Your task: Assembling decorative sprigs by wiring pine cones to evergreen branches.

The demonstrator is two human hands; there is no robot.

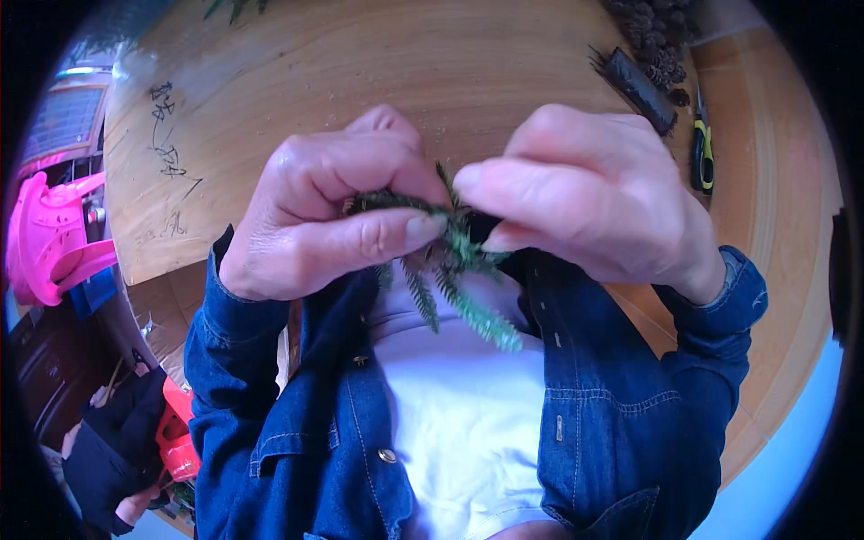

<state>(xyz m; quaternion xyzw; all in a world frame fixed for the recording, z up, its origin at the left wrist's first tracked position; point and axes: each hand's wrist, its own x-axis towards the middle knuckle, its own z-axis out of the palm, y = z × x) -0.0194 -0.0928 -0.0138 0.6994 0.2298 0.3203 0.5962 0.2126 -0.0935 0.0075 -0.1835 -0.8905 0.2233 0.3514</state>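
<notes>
A green artificial pine sprig (pixel 479 317) is held up in front of my chest, its needled tips hanging down toward my white shirt. My left hand (pixel 328 207) is closed, pinching the sprig's middle between thumb and bent forefinger. From the other side, my right hand (pixel 605 193) is curled with its thumb and fingertips at the same bunched part of the sprig. A short tip pokes up between the two hands. What lies inside the right fingers is partly hidden and slightly blurred.
A wooden table (pixel 360 63) spreads beyond my hands, with dark handwriting at its left. Pine cones (pixel 643 27), a dark bundle (pixel 641 90) and yellow-black-handled scissors (pixel 702 157) lie at the right. A pink plastic stool (pixel 54 238) stands left; another person (pixel 117 450) is lower left.
</notes>
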